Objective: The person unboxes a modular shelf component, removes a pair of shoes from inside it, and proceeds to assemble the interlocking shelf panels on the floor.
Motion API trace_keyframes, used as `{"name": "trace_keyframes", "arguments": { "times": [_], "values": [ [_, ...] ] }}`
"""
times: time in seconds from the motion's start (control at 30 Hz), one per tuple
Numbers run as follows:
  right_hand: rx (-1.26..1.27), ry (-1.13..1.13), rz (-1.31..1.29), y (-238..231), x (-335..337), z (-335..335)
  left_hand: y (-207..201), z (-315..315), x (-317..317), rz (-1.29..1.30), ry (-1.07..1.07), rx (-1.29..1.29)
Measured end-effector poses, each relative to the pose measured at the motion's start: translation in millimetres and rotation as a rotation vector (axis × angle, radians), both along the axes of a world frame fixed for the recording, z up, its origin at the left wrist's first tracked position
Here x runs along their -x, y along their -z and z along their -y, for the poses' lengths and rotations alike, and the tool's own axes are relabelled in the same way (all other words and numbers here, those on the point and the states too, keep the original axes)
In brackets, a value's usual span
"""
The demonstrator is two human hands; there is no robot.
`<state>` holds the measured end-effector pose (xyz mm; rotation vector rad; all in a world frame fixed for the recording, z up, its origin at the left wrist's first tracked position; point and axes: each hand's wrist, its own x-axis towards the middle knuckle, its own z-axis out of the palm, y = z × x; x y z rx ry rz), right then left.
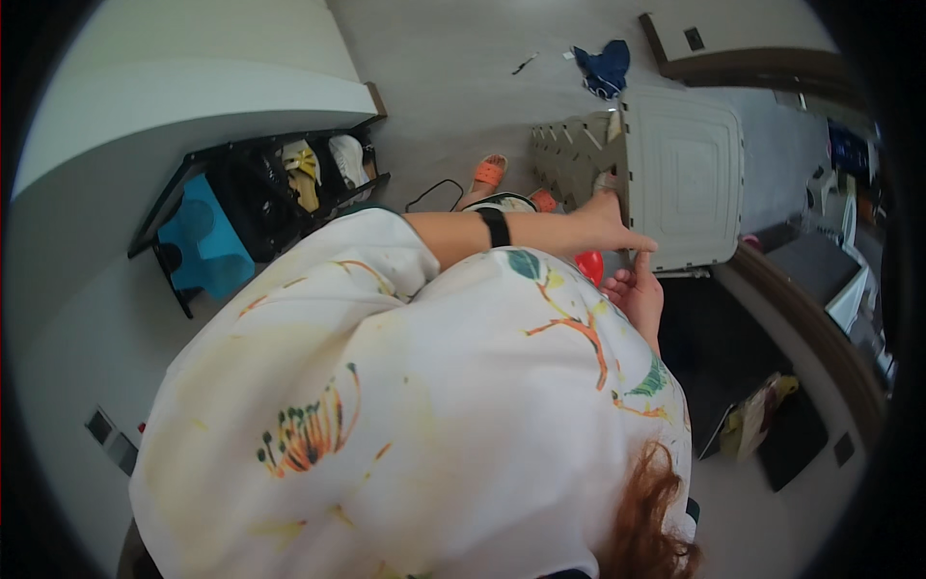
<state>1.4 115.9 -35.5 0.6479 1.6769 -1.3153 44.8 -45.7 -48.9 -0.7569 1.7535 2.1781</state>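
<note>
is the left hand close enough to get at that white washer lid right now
Probably yes: the left hand already lies against the edge of the white lid, with nothing between them. The right hand sits just below.

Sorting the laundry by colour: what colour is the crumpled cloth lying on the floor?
Dark blue cloth, seen best in the head view, near the top.

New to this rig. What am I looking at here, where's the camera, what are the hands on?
There is one picture, from a wide fisheye camera worn on a person's head and looking down, so straight edges bend near the rim. No robot: just two bare hands. The white patterned shirt fills most of the view. The left hand, with a black wristband on that arm, touches the edge of a white ribbed plastic panel. The right hand sits just below it; whether it grips anything is unclear. A red object peeks out beside the hands. On the floor: a shoe rack and a blue cloth.
</note>
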Motion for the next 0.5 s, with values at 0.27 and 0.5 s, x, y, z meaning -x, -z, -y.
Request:
{"name": "trace_keyframes", "arguments": {
  "times": [0.27,0.5],
  "values": [
    [-0.112,-0.15,0.029,-3.4,4.4,3.9,51.0,-31.4,9.1,0.07,-0.088,0.087],
    [-0.17,-0.219,-0.012,2.7,1.1,0.9,53.0,-35.1,8.2,0.139,-0.077,0.147]
  ]
}}
